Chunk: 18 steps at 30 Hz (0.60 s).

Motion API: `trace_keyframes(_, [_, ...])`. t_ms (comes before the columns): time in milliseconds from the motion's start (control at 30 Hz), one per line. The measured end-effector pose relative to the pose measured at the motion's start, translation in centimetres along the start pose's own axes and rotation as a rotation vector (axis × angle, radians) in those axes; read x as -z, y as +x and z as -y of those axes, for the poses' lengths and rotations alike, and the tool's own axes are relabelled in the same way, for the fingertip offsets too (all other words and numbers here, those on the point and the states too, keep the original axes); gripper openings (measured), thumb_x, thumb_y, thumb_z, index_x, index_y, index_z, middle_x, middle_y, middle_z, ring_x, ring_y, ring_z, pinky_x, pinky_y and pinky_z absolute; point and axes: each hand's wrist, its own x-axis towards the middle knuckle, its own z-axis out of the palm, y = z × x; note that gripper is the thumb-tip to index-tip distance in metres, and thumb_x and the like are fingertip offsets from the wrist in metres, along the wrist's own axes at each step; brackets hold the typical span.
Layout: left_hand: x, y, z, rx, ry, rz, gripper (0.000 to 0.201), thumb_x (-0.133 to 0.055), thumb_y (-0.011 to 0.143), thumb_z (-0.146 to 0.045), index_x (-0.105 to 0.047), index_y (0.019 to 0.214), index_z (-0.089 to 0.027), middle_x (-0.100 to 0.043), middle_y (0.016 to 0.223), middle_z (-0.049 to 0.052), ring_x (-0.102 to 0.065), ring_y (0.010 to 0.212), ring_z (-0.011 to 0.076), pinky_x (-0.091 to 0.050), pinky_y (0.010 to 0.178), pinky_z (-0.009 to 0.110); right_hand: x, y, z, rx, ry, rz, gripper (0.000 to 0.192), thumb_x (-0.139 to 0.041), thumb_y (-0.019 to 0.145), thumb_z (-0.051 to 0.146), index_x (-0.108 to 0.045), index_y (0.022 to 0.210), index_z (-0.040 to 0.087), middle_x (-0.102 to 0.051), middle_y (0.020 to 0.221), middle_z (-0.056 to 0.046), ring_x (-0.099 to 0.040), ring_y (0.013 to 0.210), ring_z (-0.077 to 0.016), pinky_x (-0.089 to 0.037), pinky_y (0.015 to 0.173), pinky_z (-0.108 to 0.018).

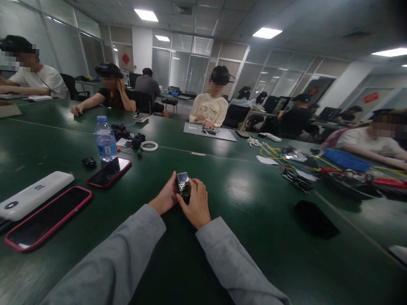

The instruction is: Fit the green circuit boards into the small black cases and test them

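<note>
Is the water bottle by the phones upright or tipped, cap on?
Upright. The water bottle stands on the green table with its blue cap on top, beside the red-cased phone.

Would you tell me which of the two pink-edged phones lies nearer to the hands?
The smaller-looking phone beside the water bottle is nearer the hands. The other phone lies farther left, next to the white power bank.

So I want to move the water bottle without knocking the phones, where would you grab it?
Grip the water bottle around its labelled middle, coming from the far side or from above. It stands upright, and the red-cased phone lies right against its near side, so a low approach from the front looks likely to bump that.
</note>
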Motion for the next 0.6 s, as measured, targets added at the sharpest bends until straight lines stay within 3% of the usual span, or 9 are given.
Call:
trace_keyframes(267, [0.18, 0.09, 0.31, -0.002, 0.048, 0.030, 0.051, -0.043, 0.085, -0.054, -0.058, 0.112, -0.013, -0.066, 0.102, 0.011, -0.061, 0.098, 0.0224, -0.043, 0.093, 0.035, 0.11, 0.12, -0.28, 0.012, 0.028, -0.029, 0.048, -0.055, 0.079, 0.033, -0.043, 0.122, 0.013, -0.044, 0.118, -0.015, -0.043, 0.108, -0.0277, -0.042, 0.089, -0.046])
trace_keyframes(600, [0.14, -0.05, 0.25, 0.002, 0.064, 0.020, 0.050, -0.042, 0.084, -0.055, -0.058, 0.110, -0.015, -0.066, 0.103, 0.010, -0.060, 0.100, 0.0231, -0.042, 0.094, 0.037, 0.06, 0.08, -0.27, 0.032, 0.003, -0.020, 0.052, -0.054, 0.079, 0.032, -0.040, 0.126, 0.013, -0.045, 0.119, -0.015, -0.043, 0.110, -0.0279, -0.042, 0.091, -0.046])
